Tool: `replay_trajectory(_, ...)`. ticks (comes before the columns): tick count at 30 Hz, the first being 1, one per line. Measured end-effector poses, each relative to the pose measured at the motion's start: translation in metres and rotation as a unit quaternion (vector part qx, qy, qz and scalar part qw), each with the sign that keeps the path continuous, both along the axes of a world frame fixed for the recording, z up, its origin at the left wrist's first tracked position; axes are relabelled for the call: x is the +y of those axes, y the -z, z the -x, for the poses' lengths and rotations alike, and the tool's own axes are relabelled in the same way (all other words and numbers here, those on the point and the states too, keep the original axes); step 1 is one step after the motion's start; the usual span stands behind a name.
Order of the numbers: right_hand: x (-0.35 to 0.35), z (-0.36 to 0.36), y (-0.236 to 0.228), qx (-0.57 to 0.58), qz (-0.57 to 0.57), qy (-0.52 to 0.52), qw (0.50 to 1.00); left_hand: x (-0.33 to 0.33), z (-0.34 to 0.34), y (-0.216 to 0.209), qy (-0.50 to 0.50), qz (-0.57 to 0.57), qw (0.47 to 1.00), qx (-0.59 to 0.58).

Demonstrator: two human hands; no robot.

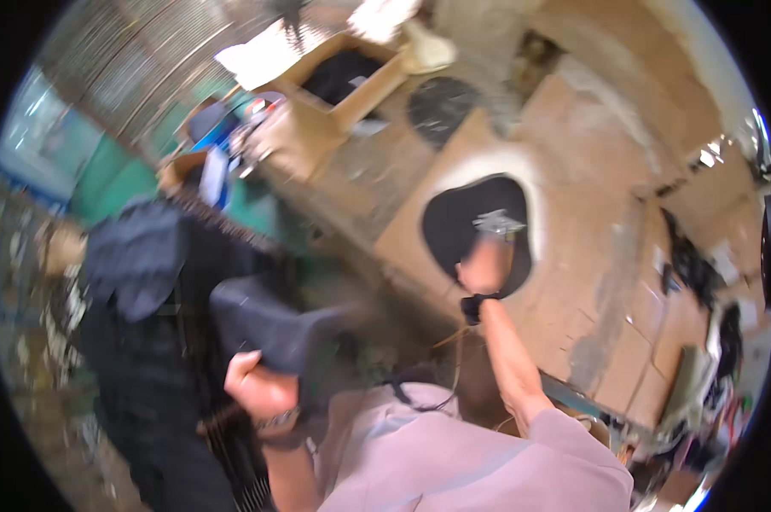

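My left hand [262, 384], fingers wrapped round its lower edge, holds a dark grey curved piece [257, 324] that looks like a moulded seat cover or pad. A wristband sits on that arm. On the cardboard-covered table my right hand [486, 266] reaches over a flat black rounded panel [454, 218]. Motion smears its fingers, so their grip cannot be made out. Just beyond the fingertips is a silvery patch [498, 222]; whether it is a metal part or a marking is unclear. Pale whitish residue rings the panel on the cardboard.
At my left stands a tall pile of black pieces [138, 341]. A cardboard box [351, 102] with dark contents sits at the table's far left, near a dark round patch [441, 111]. Black scraps [692, 260] lie on the right side. A thin cord [458, 367] hangs by the near edge.
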State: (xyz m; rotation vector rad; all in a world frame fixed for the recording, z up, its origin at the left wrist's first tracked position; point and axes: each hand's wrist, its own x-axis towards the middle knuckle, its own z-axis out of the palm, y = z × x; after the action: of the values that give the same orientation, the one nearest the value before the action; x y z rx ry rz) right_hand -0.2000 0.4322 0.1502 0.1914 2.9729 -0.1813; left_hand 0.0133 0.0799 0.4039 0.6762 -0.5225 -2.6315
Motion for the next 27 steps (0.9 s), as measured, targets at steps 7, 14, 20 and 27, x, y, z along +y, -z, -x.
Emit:
replay_trajectory(7, -0.087, -0.086, -0.094, -0.507, 0.586, -0.023, 0.632, 0.021, -0.001, 0.001, -0.039, 0.016, 0.999, 0.020)
replay_trajectory(14, -0.153, -0.130, -0.154, -0.401, 0.842, 0.110, 0.343, 0.017, -0.019, -0.011, -0.111, 0.008, 0.991, -0.068)
replay_trajectory(20, -0.146, -0.132, -0.199, -0.262, 0.885, 0.039, 0.382, -0.065, -0.058, -0.033, -0.138, 0.237, 0.948, -0.160)
replay_trajectory(27, -0.149, -0.127, -0.219, -0.291, 0.738, 0.079, 0.603, -0.245, -0.167, -0.197, -0.349, 0.583, 0.721, -0.132)
